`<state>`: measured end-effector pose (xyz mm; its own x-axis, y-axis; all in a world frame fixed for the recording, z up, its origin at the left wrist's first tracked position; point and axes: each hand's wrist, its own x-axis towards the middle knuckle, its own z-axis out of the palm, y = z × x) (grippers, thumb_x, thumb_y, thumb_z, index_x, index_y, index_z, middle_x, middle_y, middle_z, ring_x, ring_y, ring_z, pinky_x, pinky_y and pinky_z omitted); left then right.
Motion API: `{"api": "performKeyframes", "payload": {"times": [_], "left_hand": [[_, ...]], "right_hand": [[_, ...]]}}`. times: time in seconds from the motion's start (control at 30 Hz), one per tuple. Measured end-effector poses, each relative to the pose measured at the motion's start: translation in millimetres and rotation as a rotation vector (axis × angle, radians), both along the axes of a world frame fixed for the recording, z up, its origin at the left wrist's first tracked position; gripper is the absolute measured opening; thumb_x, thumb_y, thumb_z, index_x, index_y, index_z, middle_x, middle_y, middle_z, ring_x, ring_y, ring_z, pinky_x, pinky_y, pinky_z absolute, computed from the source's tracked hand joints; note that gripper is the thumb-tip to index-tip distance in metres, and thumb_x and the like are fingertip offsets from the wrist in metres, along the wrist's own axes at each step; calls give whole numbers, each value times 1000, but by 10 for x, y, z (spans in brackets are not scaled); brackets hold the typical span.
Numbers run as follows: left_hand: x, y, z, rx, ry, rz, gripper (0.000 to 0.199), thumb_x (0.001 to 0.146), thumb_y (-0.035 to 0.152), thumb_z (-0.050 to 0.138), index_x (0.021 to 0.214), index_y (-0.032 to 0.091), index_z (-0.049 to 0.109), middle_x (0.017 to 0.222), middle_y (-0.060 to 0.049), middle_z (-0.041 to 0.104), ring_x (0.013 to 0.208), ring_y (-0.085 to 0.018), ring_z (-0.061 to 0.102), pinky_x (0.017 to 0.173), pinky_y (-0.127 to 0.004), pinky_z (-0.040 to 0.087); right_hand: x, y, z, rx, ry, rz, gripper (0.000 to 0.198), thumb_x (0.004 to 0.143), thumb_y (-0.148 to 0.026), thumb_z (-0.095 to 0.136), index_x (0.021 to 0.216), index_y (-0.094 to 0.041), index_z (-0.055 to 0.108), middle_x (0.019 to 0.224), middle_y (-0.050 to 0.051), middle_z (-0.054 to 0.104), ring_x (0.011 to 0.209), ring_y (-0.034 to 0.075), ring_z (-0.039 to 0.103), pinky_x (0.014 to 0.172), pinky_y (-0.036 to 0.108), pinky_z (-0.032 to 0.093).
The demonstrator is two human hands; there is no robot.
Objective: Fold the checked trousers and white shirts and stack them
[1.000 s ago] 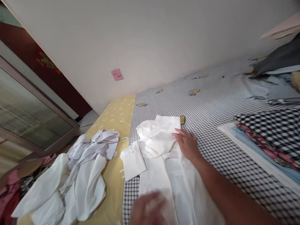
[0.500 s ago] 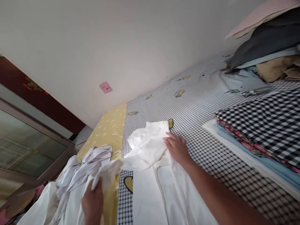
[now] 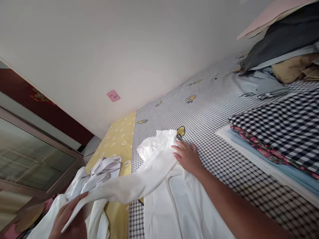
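A white garment (image 3: 161,199) that looks like a shirt lies on the checked bed sheet in front of me. One long sleeve (image 3: 124,187) is stretched out to the left. At its far end my left hand (image 3: 71,220) is closed on the sleeve, close to the lower left edge of the picture. My right hand (image 3: 188,157) rests on the upper right part of the garment, its fingers extended over the cloth. Under the raised sleeve, other crumpled white clothes (image 3: 84,181) lie on the yellow cloth to the left.
Folded clothes (image 3: 276,136) with a black-and-white checked piece on top are stacked at the right. Behind them sits a heap of dark and brown clothes (image 3: 281,43). A pale wall (image 3: 149,49) rises beyond the bed sheet (image 3: 199,116). A glass-doored cabinet (image 3: 37,159) stands at the left.
My left hand has moved down and left, drawing the sleeve out straighter and longer. My right hand stays at almost the same spot on the garment.
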<state>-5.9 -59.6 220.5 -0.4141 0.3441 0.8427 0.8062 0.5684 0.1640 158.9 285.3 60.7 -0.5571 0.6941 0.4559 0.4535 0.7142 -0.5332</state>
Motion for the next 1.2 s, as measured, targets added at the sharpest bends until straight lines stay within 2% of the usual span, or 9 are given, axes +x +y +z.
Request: {"api": "performKeyframes", "payload": {"times": [0.1,0.2,0.3,0.4,0.57,0.7,0.83,1.03,1.2], "left_hand": [[263,482,207,-102,178,-286,16,91,20,59,101,24,71,97,-1,69,85,-15,66,80,-29,50],[430,1073,252,-236,301,-489,33,88,7,59,112,28,69,106,-1,65,95,-14,65,82,-26,53],[458,1609,124,-333,178,-411,61,88,12,60,144,32,48,146,-13,44,133,-32,50,101,-50,53],[431,1897,-52,-314,-35,-343,72,89,20,60,154,30,29,159,-17,26,146,-39,35,110,-66,42],[379,1875,-322,-282,-129,-257,46,97,25,45,143,21,46,152,-20,39,147,-34,36,115,-64,37],[409,1812,-738,-678,-200,-224,41,101,27,37,135,27,59,157,-14,45,148,-32,37,115,-63,37],[529,1843,-1245,-951,-240,-254,53,101,29,36,153,34,35,163,-8,37,151,-29,33,116,-61,38],[578,1918,-1553,-824,-138,-161,54,101,27,32,154,37,31,163,-5,35,150,-28,34,117,-60,37],[587,1912,-1619,-720,-80,-142,55,99,25,37,153,37,31,161,-5,39,148,-29,38,116,-60,39]], "right_hand": [[-12,4,2,-32,53,-25,36,98,-30,47,129,-29,65,146,6,59,135,26,50,114,55,28],[-24,16,-16,-56,101,-15,34,97,-30,47,126,-28,66,143,7,62,132,27,52,113,56,28],[-27,32,-37,-73,154,-19,34,95,-29,48,124,-29,66,141,8,63,129,26,54,112,55,27],[-18,44,-31,-101,193,-15,35,94,-28,49,125,-29,65,140,8,64,129,26,55,112,54,27],[-25,57,-17,-112,189,13,34,93,-25,50,124,-29,65,137,6,66,127,25,56,112,54,27],[-61,105,-43,-123,282,-8,32,93,-23,49,119,-29,66,129,6,70,122,26,60,110,55,32],[-60,192,-47,-193,533,-33,31,93,-27,47,116,-24,67,124,9,70,117,25,62,102,48,45],[-84,393,-140,-373,680,-145,34,93,-32,43,114,-21,67,118,11,69,107,24,64,91,41,54],[-165,474,-165,-341,550,-157,34,89,-25,45,109,-21,72,110,12,69,102,25,62,92,42,52]]}}
